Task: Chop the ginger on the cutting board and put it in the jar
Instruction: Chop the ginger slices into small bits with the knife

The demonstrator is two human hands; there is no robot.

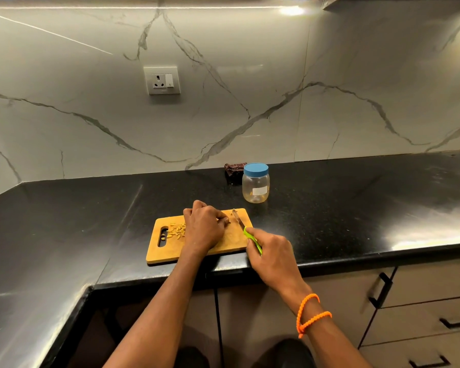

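Head view showed one wooden cutting board [231,241] at the edge of the black counter [343,208], with one heap of chopped ginger [176,230] by its handle slot. The left hand [203,228] lay knuckles-up on the board, fingers curled over something I could not make out, while the right hand [272,251] gripped the green handle of one knife [246,231]. One clear jar [255,183], blue lid on, stood behind the board, beside one dark cloth [233,168].

1. Both forearms bare, no sleeves in view; left hand [203,229] without rings.
2. Right hand [272,257]; wrist wears an orange beaded thread bracelet [310,313], looped twice, knotted.
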